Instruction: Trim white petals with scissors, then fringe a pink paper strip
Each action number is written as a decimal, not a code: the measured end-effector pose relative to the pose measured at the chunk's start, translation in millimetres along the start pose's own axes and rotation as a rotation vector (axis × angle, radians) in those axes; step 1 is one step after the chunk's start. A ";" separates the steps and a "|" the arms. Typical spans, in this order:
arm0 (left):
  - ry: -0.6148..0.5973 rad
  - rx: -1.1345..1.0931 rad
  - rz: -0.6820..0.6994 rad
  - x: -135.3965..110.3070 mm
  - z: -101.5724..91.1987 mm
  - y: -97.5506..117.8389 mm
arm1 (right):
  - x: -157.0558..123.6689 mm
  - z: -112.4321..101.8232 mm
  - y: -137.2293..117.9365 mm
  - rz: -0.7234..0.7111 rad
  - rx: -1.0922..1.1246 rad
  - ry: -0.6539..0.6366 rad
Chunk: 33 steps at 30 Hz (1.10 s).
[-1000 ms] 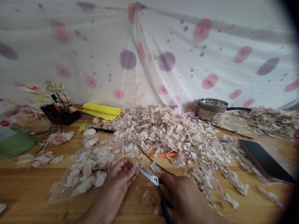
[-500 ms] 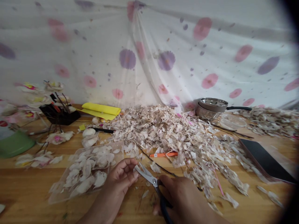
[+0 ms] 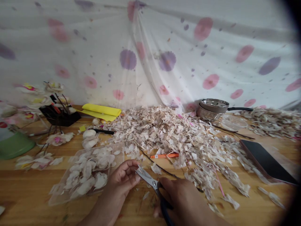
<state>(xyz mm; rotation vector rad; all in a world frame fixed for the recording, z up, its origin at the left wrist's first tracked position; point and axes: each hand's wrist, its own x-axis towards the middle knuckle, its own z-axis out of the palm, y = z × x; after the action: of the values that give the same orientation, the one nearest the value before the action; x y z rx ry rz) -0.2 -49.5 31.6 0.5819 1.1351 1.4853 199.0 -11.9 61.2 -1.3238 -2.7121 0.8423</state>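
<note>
The left hand [image 3: 122, 182], just right of the plastic tray [image 3: 77, 153], has its fingers pressed together, pinching a pale petal scrap [image 3: 138, 169]. The scissors [image 3: 149, 179] lie diagonally, tips at the scrap, handles running down-right into the right hand [image 3: 182, 201], fingers closed around them.

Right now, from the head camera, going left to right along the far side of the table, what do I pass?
Black holder, folded yellow sheet, heap of pale petal scraps, metal saucepan, second heap of scraps.
</note>
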 end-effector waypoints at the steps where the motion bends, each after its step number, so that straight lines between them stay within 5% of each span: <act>1: -0.002 -0.003 -0.001 0.3 -0.1 -0.5 | 0.1 -0.4 -0.3 0.003 -0.007 0.001; 33: 0.022 -0.091 -0.022 1.5 -1.8 -2.7 | 0.4 1.0 1.7 -0.001 -0.016 0.026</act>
<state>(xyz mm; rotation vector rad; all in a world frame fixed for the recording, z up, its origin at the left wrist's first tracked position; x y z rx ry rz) -0.8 -48.9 28.1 0.4905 1.0815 1.5189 199.8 -11.3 59.5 -1.3270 -2.7052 0.7984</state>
